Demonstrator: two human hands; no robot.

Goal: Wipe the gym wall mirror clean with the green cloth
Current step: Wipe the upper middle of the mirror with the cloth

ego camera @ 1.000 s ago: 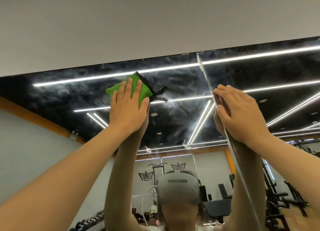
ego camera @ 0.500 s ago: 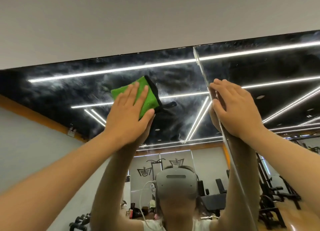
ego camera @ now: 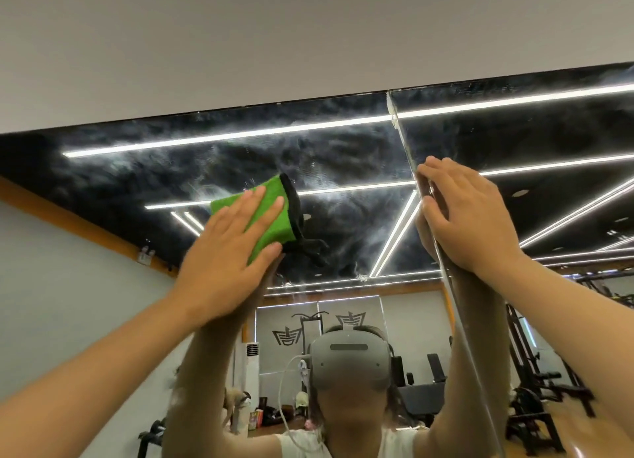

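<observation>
Grip: our left hand (ego camera: 223, 265) isn't clamping anything, fingers straight and flat, just pressing the green cloth (ego camera: 266, 217) onto the glass.
Cloth: soft, light, floppy, with a black trim dangling off its right side. We'd say palm pressure on the middle beats pinching a corner.
Other hand: our right hand (ego camera: 470, 217) is flat too, holding nothing, braced at the seam (ego camera: 401, 138) between panels.
Mirror: the cloth sits high on the mirror (ego camera: 343, 155), with cloudy smears (ego camera: 212, 169) all around it. Plenty left, we reckon.
</observation>
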